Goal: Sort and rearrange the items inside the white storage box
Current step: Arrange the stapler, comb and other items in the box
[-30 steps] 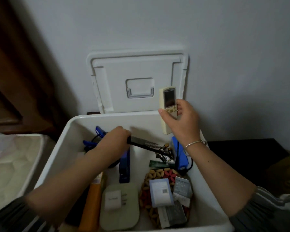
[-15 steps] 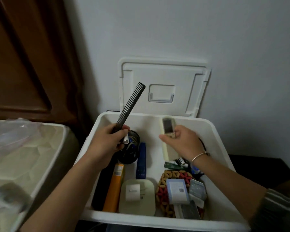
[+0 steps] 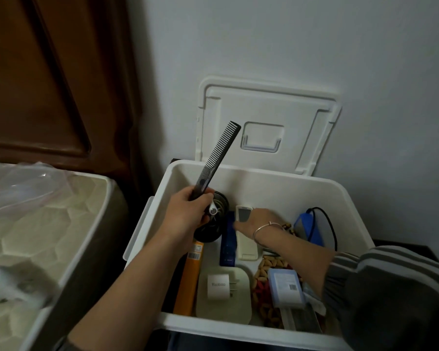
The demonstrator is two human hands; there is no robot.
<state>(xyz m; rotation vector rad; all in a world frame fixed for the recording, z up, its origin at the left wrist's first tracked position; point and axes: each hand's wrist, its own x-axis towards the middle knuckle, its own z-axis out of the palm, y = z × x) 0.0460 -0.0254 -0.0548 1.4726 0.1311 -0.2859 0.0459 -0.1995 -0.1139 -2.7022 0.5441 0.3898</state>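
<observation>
Left hand [image 3: 188, 214] around upraised comb [image 3: 218, 158]

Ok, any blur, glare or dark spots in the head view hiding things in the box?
Head view: dim, even light, no glare; comb and remote sharp; white object on the bed, lower left, smeared by blur; box front-right corner dark under the sleeve.

Left hand [image 3: 188, 215] raised, fingers curled in a grip; right hand [image 3: 258, 222] reaches low, palm down.
</observation>
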